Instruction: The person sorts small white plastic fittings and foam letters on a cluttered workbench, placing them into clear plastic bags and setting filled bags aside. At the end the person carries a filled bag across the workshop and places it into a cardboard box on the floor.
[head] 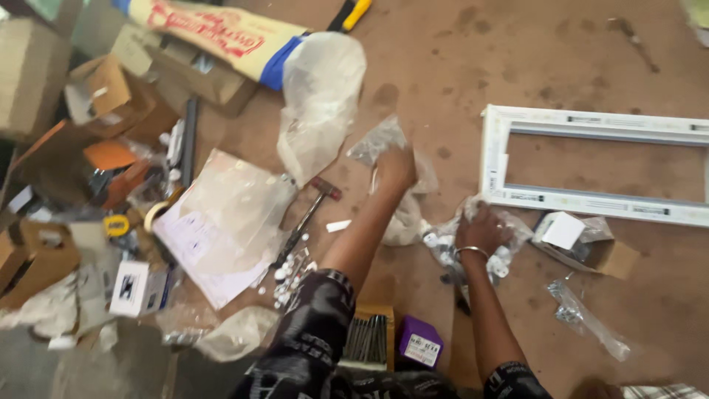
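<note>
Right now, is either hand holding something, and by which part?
Left hand pinches a clear plastic bag by its lower edge; right hand grips the top of a bag of white fittings.

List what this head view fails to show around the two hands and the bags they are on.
- Left hand: its fingers are buried in a clear plastic bag; the contents are blurred.
- Right hand: it covers part of a bag of small white parts; too small to identify.
- White frame: cut off by the right edge.
- Box of long metal pins: partly hidden by the sleeve.
</note>
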The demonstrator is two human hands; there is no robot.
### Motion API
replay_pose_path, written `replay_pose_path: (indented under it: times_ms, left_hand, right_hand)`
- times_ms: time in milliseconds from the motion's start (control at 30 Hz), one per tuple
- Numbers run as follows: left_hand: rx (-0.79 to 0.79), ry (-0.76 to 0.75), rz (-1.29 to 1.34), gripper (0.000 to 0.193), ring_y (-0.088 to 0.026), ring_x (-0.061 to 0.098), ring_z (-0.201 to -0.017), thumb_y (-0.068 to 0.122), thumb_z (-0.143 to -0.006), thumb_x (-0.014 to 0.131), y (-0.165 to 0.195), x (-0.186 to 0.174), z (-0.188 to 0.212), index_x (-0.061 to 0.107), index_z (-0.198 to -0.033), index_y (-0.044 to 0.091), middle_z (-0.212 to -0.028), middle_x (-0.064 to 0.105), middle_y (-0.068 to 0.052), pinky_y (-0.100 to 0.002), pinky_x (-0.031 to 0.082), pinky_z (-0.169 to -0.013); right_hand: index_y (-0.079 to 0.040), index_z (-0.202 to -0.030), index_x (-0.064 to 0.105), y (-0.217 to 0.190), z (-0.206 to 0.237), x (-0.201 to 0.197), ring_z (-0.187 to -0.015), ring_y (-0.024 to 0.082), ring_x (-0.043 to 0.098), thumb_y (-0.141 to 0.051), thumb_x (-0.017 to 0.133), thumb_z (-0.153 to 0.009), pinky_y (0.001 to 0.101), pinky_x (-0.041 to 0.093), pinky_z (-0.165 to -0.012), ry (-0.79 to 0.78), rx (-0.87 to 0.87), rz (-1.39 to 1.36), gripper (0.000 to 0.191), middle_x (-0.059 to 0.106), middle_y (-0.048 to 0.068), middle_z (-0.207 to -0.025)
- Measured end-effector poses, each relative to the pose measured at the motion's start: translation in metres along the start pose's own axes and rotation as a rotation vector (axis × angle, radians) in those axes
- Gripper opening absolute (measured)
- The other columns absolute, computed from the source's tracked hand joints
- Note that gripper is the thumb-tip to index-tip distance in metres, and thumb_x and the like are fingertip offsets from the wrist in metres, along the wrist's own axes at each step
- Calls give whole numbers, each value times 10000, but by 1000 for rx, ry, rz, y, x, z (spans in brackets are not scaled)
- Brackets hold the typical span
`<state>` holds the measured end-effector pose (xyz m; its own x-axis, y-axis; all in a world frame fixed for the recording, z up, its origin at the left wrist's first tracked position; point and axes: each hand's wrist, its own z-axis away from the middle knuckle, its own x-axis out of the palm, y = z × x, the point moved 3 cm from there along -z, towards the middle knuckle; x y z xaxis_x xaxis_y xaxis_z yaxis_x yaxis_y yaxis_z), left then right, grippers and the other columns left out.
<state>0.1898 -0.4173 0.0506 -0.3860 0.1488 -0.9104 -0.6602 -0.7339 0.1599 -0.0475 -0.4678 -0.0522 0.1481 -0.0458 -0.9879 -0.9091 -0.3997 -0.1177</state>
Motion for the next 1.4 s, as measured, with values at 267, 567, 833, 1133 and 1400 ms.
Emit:
replay_pose_path:
  times_ms: [267,567,833,1133,1400]
  left_hand:
    - [37,165,-252,241,-332,696,-1092,170,-987,576,22,79,32,740,-1145,91,-1152,723,-142,-505,521,-934]
    - [-81,26,358,353,-405,694,-1038,298,-785,687,-40,0,6,751,-1014,37,-1069,722,-237,-496,547,-887]
    - [275,249,847,339,-288,766,-846,162,-823,586,-105,-73,62,768,-1058,-1,-852,767,-175,-417,567,-795]
    - [120,362,1591,402,-124,594,-851,70,-861,555,-198,-27,334,665,-1210,-97,-990,675,-44,-277,488,-717]
    - [-456,275,1411,300,-139,544,-654,10,-768,575,-235,133,510,748,-1004,-53,-780,670,-53,-319,431,-571]
  right_hand:
    - [-89,-989,656,-1,12,-28,-845,433,644,-415,579,-1043,584,457,-758,-55,2,-290,340,693,176,-826]
    - [41,-1035,724,74,19,-55,-914,424,720,-317,495,-1034,512,557,-806,478,224,-726,425,732,272,-984]
    - [-19,-1356,593,113,21,-84,-1178,309,720,-411,406,-1100,500,590,-1020,53,640,-2074,504,693,108,-1331]
    - [-52,-1412,559,74,100,-141,-1344,315,598,-416,414,-1083,530,455,-1183,-580,256,-2278,512,609,124,-1451]
    - [-48,-1292,614,-69,278,-136,-1084,252,681,-468,461,-1087,439,560,-958,-1410,657,-1941,492,697,106,-1226]
